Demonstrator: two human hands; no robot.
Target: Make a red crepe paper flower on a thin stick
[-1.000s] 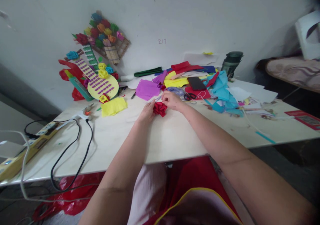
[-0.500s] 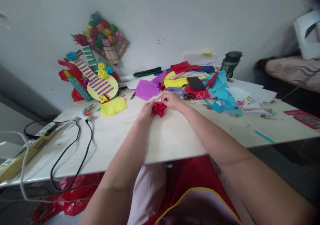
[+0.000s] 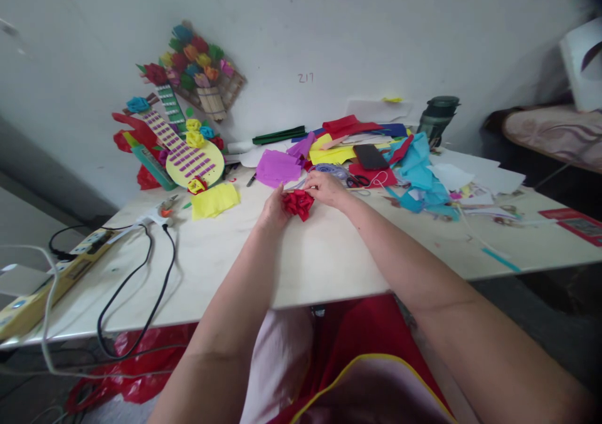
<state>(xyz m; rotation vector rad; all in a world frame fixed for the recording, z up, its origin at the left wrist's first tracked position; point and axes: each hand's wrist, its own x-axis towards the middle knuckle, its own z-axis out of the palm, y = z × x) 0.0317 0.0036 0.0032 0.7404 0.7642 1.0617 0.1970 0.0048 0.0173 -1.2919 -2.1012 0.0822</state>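
A crumpled red paper flower (image 3: 298, 205) is held just above the white table (image 3: 329, 254), between my two hands. My left hand (image 3: 274, 211) is closed on its left side, the thumb uppermost. At its upper right edge, my right hand (image 3: 326, 189) pinches with thumb and forefinger at the petals. The fingertips partly hide what they grip. Beyond the hands lie purple crepe paper (image 3: 278, 168) and a coil of pale purple ribbon (image 3: 330, 172). Black-handled scissors (image 3: 359, 180) rest to the right of the coil.
A yellow paper guitar (image 3: 196, 162) with paper flowers leans at the back left, near yellow crepe paper (image 3: 215, 201). Left are a glue gun (image 3: 162, 214) and a power strip (image 3: 70, 280) with cables. Blue paper (image 3: 416, 173), a phone (image 3: 370, 157) and a dark bottle (image 3: 437, 120) stand right.
The red flower has turned slightly and shows more of its petals. My left thumb has lifted a little, while my right hand keeps its pinch at nearly the same place.
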